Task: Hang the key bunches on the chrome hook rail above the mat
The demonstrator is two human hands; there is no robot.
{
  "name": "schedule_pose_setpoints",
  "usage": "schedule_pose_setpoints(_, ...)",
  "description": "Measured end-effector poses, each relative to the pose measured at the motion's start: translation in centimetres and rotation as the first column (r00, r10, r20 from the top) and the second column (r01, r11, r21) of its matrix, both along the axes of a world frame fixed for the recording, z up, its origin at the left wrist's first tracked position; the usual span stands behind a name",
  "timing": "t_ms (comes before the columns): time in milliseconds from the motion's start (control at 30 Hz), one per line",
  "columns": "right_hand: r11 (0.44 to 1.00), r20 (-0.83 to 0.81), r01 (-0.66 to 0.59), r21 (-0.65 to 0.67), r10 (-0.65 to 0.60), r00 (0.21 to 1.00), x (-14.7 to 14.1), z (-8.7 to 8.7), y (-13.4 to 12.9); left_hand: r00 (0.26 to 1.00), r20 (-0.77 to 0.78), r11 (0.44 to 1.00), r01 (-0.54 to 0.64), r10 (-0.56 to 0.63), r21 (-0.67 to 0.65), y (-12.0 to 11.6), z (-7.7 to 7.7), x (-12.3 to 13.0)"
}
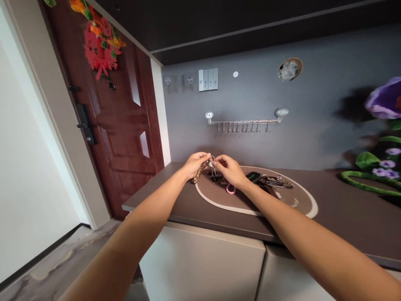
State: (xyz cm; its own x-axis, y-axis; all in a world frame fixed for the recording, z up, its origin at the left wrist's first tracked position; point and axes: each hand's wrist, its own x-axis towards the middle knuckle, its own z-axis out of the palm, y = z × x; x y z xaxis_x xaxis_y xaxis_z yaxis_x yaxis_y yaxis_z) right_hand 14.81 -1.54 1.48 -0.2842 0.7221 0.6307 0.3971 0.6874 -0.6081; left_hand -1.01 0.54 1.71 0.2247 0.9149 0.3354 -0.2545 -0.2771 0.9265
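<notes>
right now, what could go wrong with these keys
The small keys, pinched between the left hand and right hand, could slip and drop among the other key bunches on the mat. The dangling strap might also snag as the hands move.

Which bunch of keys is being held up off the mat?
The key bunch pinched between the left hand and right hand, beside the brown strap lettered LOVE; the other keys lie on the mat.

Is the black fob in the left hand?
No, the black fob lies on the oval mat, while the left hand holds keys.
</notes>
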Motion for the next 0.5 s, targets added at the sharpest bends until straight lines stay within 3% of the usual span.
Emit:
schedule_pose_setpoints(267, 0.999, -0.091, 0.029, 0.019, -0.027, 0.995, 0.4, -0.4, 1.0, 0.998, 0.036, 0.994, 0.05, -0.046, -0.099, -0.6, 0.2, 0.5)
schedule_pose_setpoints(500, 0.993, -0.2, -0.093, -0.078, 0.076, 0.977, 0.5, 0.0, 0.9, 0.997, 0.063, 0.997, 0.05, -0.046, -0.063, -0.5, -0.2, 0.9)
